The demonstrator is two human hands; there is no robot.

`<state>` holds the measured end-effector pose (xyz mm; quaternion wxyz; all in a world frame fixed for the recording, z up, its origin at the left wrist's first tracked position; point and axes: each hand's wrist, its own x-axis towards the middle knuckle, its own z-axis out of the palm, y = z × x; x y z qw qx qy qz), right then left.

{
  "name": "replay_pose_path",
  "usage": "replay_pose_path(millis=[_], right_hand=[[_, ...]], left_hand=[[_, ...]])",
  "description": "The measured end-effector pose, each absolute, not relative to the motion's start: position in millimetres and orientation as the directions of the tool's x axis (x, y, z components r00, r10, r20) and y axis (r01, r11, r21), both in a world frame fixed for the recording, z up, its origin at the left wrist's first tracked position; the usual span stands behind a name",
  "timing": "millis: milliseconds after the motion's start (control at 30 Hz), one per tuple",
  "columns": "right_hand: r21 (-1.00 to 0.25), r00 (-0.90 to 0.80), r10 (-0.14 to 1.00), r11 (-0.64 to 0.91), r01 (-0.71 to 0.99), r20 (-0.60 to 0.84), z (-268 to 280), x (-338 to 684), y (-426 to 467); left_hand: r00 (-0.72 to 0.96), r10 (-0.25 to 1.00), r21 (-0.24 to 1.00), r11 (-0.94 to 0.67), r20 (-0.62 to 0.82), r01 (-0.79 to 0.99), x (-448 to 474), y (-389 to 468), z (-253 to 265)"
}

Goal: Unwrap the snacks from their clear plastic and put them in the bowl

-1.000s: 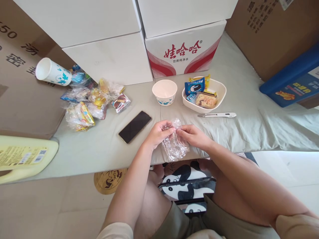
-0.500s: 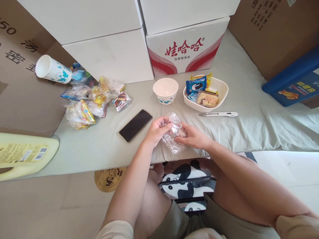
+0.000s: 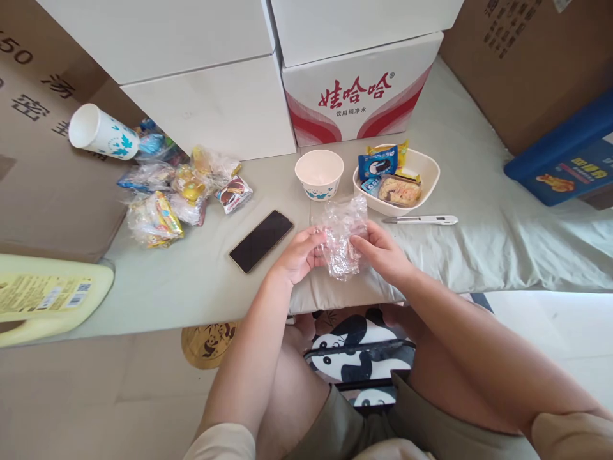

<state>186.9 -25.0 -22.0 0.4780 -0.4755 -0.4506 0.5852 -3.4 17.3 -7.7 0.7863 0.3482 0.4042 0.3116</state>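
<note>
Between my two hands is a crumpled clear plastic bag (image 3: pixel 345 239), held just above the front of the cloth-covered surface. My left hand (image 3: pixel 302 254) pinches its left edge, and my right hand (image 3: pixel 384 252) grips the right side with the thumb on top. Whether anything lies inside the bag I cannot make out. Behind it stands a paper bowl (image 3: pixel 319 174) with a blue leaf print. To the right, a white tray (image 3: pixel 432 180) holds several wrapped snacks (image 3: pixel 400 190). A white utility knife (image 3: pixel 421 220) lies in front of the tray. Left of my hands rests a phone (image 3: pixel 261 241).
Several packaged snacks (image 3: pixel 186 185) pile up at the left beside a tilted paper cup (image 3: pixel 103 133). White cartons (image 3: pixel 357 96) stand along the back. A yellow jug (image 3: pixel 52 297) is at far left, a blue container (image 3: pixel 565 153) at far right.
Both hands have moved slightly apart, spreading the plastic bag wider and raising its top toward the paper bowl. The other objects stay where they were.
</note>
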Motion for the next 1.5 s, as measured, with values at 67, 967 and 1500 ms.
replay_pose_path(millis=[67, 967, 1500], right_hand=[[-0.991, -0.07, 0.993, -0.097, -0.095, -0.091, -22.9, 187.1, -24.5], [-0.897, -0.167, 0.964, -0.255, -0.361, -0.207, -9.2, 192.3, -24.6], [-0.96, -0.002, 0.978, -0.204, -0.193, -0.208, -13.4, 181.0, -23.2]], left_hand=[[0.505, 0.745, 0.815, 0.565, -0.435, -0.13, -1.3, 14.8, -7.8], [0.421, 0.862, 0.855, 0.424, -0.281, -0.298, 0.2, 15.5, 2.9], [0.341, 0.92, 0.98, 0.199, -0.19, 0.009, 1.3, 18.0, -11.6]])
